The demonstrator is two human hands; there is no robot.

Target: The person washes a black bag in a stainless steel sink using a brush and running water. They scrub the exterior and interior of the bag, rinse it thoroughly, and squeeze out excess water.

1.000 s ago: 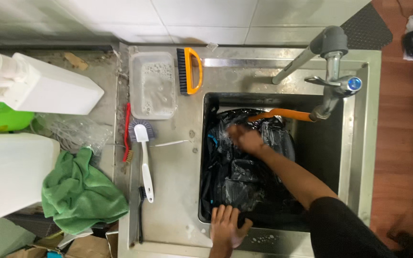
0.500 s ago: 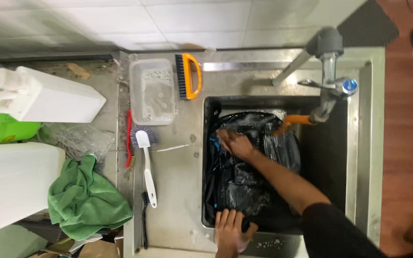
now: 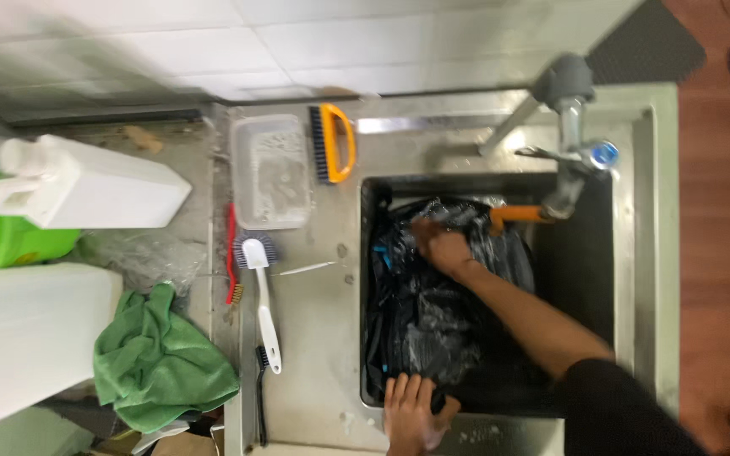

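hands [image 3: 433,329] clutching wet black bag [image 3: 441,312]

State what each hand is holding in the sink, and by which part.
The left hand grips the black wet bag at its near edge by the sink rim. The right hand presses on its far end; a closed grip cannot be told.

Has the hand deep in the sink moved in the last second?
Yes. The right hand slid along the wet black bag, leftward away from the orange spout.
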